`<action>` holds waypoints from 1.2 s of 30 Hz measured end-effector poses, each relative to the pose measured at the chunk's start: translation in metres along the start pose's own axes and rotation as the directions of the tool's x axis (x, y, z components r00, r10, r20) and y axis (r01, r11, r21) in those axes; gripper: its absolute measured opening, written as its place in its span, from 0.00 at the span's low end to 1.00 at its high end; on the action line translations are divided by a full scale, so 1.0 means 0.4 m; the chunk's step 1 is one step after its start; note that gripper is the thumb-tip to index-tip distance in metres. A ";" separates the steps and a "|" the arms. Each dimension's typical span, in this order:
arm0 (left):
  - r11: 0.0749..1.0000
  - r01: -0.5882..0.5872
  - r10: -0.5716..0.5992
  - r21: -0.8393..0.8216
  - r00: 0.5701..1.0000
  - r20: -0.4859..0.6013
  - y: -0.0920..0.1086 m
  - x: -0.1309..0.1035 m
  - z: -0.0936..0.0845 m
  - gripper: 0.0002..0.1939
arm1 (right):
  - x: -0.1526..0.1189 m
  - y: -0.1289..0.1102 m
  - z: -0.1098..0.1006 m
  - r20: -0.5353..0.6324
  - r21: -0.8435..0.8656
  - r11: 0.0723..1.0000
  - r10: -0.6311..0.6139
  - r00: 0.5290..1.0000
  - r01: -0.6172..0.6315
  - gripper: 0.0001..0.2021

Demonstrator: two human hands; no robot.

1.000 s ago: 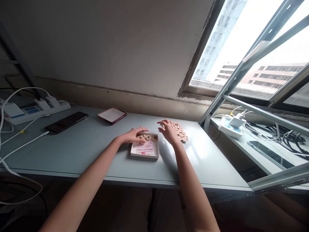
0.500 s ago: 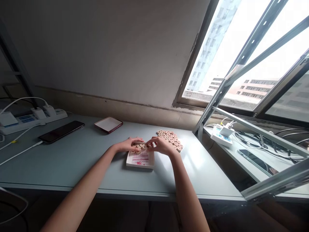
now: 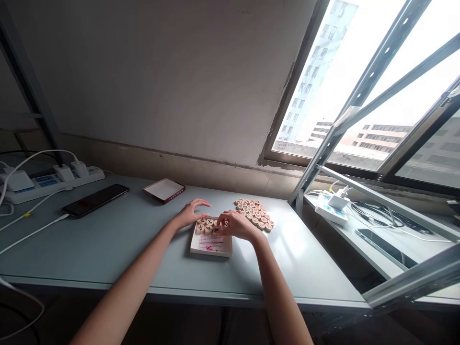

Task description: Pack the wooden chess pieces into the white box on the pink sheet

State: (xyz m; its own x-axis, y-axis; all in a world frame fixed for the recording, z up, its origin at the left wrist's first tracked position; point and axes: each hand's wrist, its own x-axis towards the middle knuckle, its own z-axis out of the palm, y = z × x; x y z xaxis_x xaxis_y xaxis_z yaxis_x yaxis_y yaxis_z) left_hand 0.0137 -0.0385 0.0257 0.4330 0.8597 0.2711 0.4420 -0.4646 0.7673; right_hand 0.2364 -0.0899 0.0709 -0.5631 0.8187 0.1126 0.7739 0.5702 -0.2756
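A shallow white cardboard box (image 3: 211, 252) stands on the grey table in front of me, with pink writing on its floor. Round wooden xiangqi pieces (image 3: 209, 222) with dark characters lie in rows along its far side. My right hand (image 3: 238, 225) reaches over the box's right side, fingertips closed on a xiangqi piece (image 3: 216, 230) in the nearer row; its fingers partly cover the pieces beneath. Above the far left corner of the box, my left hand (image 3: 189, 214) is open with fingers apart, holding nothing. A group of xiangqi pieces (image 3: 253, 211) lies flat on the table behind my right hand.
The box lid (image 3: 164, 190) lies inside up at the back left. Farther left are a phone (image 3: 96, 200) on a cable and a power strip (image 3: 57, 184). A metal frame post (image 3: 312, 172) rises at the right, before a second table with cables and another phone (image 3: 384, 247).
My left hand has lifted off the pieces and drawn back to the left, its fingers spreading. My right fingers have moved nearer to me, and a second row of pieces now shows in the box.
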 end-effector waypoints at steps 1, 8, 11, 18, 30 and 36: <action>0.999 0.003 -0.002 0.036 0.999 -0.040 -0.004 0.001 -0.001 0.19 | -0.005 0.010 -0.008 -0.030 0.028 1.000 0.002 1.000 -0.001 0.08; 0.992 0.073 -0.076 0.101 0.997 0.024 -0.047 0.006 0.004 0.18 | -0.066 0.132 0.030 -0.355 -0.259 0.900 0.247 0.902 -0.349 0.15; 0.995 0.065 -0.068 0.070 0.997 0.032 -0.053 0.010 0.008 0.18 | -0.099 0.148 0.062 -0.336 -0.345 0.892 0.174 0.926 -0.293 0.14; 0.993 0.061 -0.055 0.100 0.997 -0.056 -0.057 0.014 -0.001 0.16 | -0.119 0.115 0.047 -0.327 -0.232 0.919 0.234 0.916 -0.318 0.07; 0.978 0.140 -0.120 0.153 0.984 -0.133 -0.031 0.006 0.011 0.26 | -0.040 -0.017 0.048 -0.324 -0.050 0.985 0.139 0.936 -0.164 0.08; 0.978 0.002 0.015 0.208 0.997 -0.080 -0.001 0.008 0.055 0.34 | -0.028 -0.029 0.079 -0.355 -0.197 0.955 0.142 0.924 -0.222 0.04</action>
State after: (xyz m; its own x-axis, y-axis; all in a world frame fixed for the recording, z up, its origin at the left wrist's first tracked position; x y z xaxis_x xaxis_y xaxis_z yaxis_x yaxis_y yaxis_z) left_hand 0.0320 -0.0403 0.0135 0.3755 0.8669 0.3278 0.5963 -0.4967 0.6306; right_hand 0.2247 -0.1080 0.0426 -0.3077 0.8614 0.4042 0.9211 0.3761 -0.1003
